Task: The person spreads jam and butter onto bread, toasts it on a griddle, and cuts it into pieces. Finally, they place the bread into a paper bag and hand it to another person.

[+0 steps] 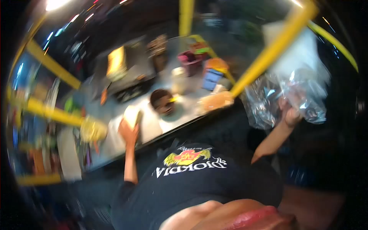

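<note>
Yellow-framed counter [180, 118]: centre-left, my left hand [129, 132] grasps a pale item [131, 115]; far right, my right hand [291, 115] clutches clear plastic [264, 105], perhaps for room.

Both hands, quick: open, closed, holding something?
Left hand: closed, holding a pale thing, too blurred to name.
Right hand: closed, holding clear plastic.

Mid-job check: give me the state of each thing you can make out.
Pale, elongated thing: in the left hand.
Crumpled, clear plastic sheeting: loose around the right hand; grip unclear.
Dark brown, round-topped container: standing on the white counter; contents blurred.
Pale, cylindrical bottle: upright.
Bright white overhead lamp: lit.
Black, boxy appliance: on or off unclear.
</note>
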Tool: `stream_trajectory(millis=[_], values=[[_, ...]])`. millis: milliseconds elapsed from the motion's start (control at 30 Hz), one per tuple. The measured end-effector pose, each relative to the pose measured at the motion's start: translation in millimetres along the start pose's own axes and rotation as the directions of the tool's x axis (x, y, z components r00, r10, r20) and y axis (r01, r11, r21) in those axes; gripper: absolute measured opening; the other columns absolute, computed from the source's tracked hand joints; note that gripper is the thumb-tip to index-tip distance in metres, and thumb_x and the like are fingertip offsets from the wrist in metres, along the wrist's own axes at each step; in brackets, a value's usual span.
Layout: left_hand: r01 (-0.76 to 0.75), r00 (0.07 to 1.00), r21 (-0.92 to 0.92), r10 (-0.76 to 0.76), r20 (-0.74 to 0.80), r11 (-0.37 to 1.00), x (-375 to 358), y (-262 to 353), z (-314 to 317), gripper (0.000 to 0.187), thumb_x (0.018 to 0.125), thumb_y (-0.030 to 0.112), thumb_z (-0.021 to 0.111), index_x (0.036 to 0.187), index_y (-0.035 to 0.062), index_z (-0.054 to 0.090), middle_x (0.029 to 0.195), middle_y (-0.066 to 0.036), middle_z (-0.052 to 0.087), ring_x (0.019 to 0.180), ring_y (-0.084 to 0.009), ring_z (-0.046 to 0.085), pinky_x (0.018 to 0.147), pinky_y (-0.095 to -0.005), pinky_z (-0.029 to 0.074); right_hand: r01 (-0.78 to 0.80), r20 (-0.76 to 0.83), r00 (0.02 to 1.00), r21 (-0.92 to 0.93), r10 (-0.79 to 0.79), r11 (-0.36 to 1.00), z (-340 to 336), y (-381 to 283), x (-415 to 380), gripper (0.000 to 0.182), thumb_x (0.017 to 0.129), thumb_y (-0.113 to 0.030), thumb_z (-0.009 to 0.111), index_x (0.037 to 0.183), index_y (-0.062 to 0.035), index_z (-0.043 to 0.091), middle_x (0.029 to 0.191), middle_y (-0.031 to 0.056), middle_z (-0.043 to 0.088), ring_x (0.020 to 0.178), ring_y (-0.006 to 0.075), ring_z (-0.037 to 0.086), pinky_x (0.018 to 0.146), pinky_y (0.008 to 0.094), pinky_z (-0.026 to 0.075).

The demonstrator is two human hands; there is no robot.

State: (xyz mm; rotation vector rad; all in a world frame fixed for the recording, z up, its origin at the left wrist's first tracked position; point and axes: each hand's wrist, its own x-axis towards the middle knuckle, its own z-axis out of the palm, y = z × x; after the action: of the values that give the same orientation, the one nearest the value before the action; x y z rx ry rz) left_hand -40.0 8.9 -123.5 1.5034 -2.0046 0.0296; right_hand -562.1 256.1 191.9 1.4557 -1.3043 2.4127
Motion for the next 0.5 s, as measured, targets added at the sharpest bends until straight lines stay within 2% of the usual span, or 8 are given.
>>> stream_trajectory(millis=[133, 167, 267, 300, 333, 400, 433, 500], values=[[-0.017, 0.990, 0.234, -0.016, 0.142, 0.972, 3.3, 10.8, -9.3, 0.092, 0.077, 0.052, 0.071, 0.144, 0.0001, 0.034, 0.129, -0.020, 0.051, 0.119, -0.0359, 0.049, 0.095, -0.0494, 0.042, 0.185, -0.286, 0.951, 0.221, -0.118, 0.957, -73.6, -92.8, 91.1, 0.020, 0.089, -0.012, 0.053, 0.073, -0.0008, 0.057, 0.062, 0.0054, 0.048, 0.049, 0.0127, 0.040, 0.044, 0.0236, 0.031], [0.018, 0.984, 0.296, -0.069, 0.162, 0.955, 3.2, 12.2, -10.6, 0.091, 0.079, 0.053, 0.068, 0.146, 0.0032, 0.032, 0.128, -0.020, 0.051, 0.118, -0.0361, 0.050, 0.094, -0.0498, 0.042, 0.339, -0.591, 0.717, -0.170, -0.371, 0.925, -47.7, -105.9, 117.0, 0.021, 0.089, -0.007, 0.052, 0.069, -0.0016, 0.053, 0.065, 0.0070, 0.048, 0.050, 0.0142, 0.038, 0.044, 0.0258, 0.031], [0.104, 0.937, 0.336, -0.206, 0.284, 0.936, 10.6, 18.6, -24.1, 0.089, 0.081, 0.053, 0.067, 0.147, 0.0050, 0.032, 0.125, -0.022, 0.053, 0.113, -0.0373, 0.053, 0.093, -0.0478, 0.043, 0.279, -0.499, 0.684, -0.496, -0.533, 0.822, -84.8, -87.5, 189.7, 0.022, 0.086, -0.018, 0.061, 0.085, 0.0028, 0.066, 0.076, 0.0144, 0.063, 0.067, 0.0233, 0.061, 0.055, 0.0332, 0.049], [0.128, 0.914, 0.323, -0.237, 0.329, 0.938, 15.8, 22.4, -31.9, 0.088, 0.081, 0.052, 0.068, 0.146, 0.0032, 0.034, 0.125, -0.023, 0.054, 0.114, -0.0365, 0.054, 0.095, -0.0458, 0.043, -0.007, -0.397, 0.827, -0.715, -0.398, 0.699, -101.1, -63.0, 205.0, 0.023, 0.091, -0.017, 0.058, 0.098, 0.0027, 0.066, 0.090, 0.0145, 0.065, 0.082, 0.0243, 0.062, 0.065, 0.0337, 0.051], [0.136, 0.916, 0.325, -0.244, 0.319, 0.936, 20.1, 5.3, -27.3, 0.088, 0.081, 0.052, 0.068, 0.146, 0.0032, 0.034, 0.125, -0.023, 0.054, 0.114, -0.0365, 0.054, 0.095, -0.0458, 0.043, 0.102, 0.076, 0.947, -0.992, -0.312, 0.069, -127.2, -31.6, 229.9, 0.027, 0.093, -0.023, 0.057, 0.103, 0.0012, 0.064, 0.098, 0.0168, 0.066, 0.090, 0.0273, 0.061, 0.079, 0.0392, 0.050], [0.108, 0.954, -0.200, -0.044, 0.298, 0.974, 20.7, -39.3, -11.6, 0.080, 0.084, 0.048, 0.068, 0.141, -0.0012, 0.040, 0.129, -0.024, 0.055, 0.118, -0.0334, 0.055, 0.100, -0.0406, 0.042, 0.319, 0.352, 0.936, -0.804, -0.031, 0.502, -174.2, 44.0, 290.0, 0.035, 0.094, -0.029, 0.055, 0.113, 0.0001, 0.060, 0.104, 0.0207, 0.066, 0.094, 0.0336, 0.061, 0.085, 0.0419, 0.048], [0.319, 0.872, -0.320, -0.144, 0.468, 0.892, 29.4, -30.7, -26.8, 0.070, 0.088, 0.042, 0.065, 0.136, -0.0047, 0.046, 0.133, -0.023, 0.054, 0.122, -0.0295, 0.053, 0.103, -0.0374, 0.040, 0.713, 0.729, 0.633, -0.680, 0.260, 0.172, -259.0, 125.0, 380.5, 0.037, 0.093, -0.028, 0.055, 0.119, -0.0010, 0.057, 0.112, 0.0217, 0.065, 0.101, 0.0344, 0.061, 0.090, 0.0417, 0.047], [0.605, 0.685, -0.373, -0.220, 0.695, 0.704, 35.7, -55.8, -29.0, 0.069, 0.092, 0.045, 0.059, 0.139, -0.0040, 0.043, 0.141, -0.019, 0.048, 0.130, -0.0291, 0.046, 0.109, -0.0383, 0.034, 0.676, 0.697, 0.689, -0.717, 0.200, 0.171, -227.2, 106.8, 353.7, 0.039, 0.094, -0.031, 0.054, 0.121, -0.0028, 0.057, 0.113, 0.0188, 0.065, 0.102, 0.0324, 0.062, 0.092, 0.0417, 0.047]])
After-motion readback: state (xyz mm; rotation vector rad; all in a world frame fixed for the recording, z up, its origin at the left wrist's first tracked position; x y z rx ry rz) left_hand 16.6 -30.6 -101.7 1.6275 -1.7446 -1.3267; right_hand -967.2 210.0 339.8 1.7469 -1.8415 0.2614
